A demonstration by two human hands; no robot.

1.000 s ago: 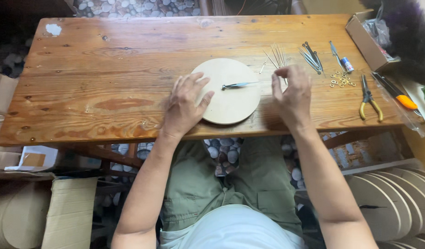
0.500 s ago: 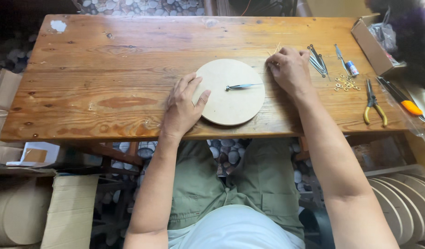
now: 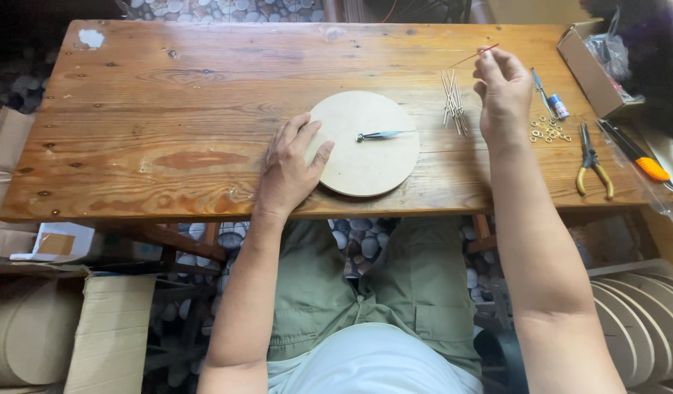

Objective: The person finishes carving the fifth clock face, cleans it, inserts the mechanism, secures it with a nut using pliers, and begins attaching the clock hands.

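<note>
Thin wooden stick [image 3: 473, 55], pinched by its right end between the fingertips of the right hand [image 3: 503, 91], raised over the counter [image 3: 168, 109] in the upper right of the frame, above a bundle of like sticks [image 3: 453, 102]. Judged light, stiff, easily snapped; best taken near mid-length. Left hand [image 3: 291, 164] laid flat and open on the round wooden disc [image 3: 365, 164], beside the metal pointer [image 3: 384, 135] at its centre.

Yellow-handled pliers [image 3: 592, 164], brass rings [image 3: 549, 131] and a cardboard box [image 3: 586, 64] lie right.

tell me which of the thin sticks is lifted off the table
The single thin stick pinched in the right hand; the other sticks lie bundled on the table.
</note>
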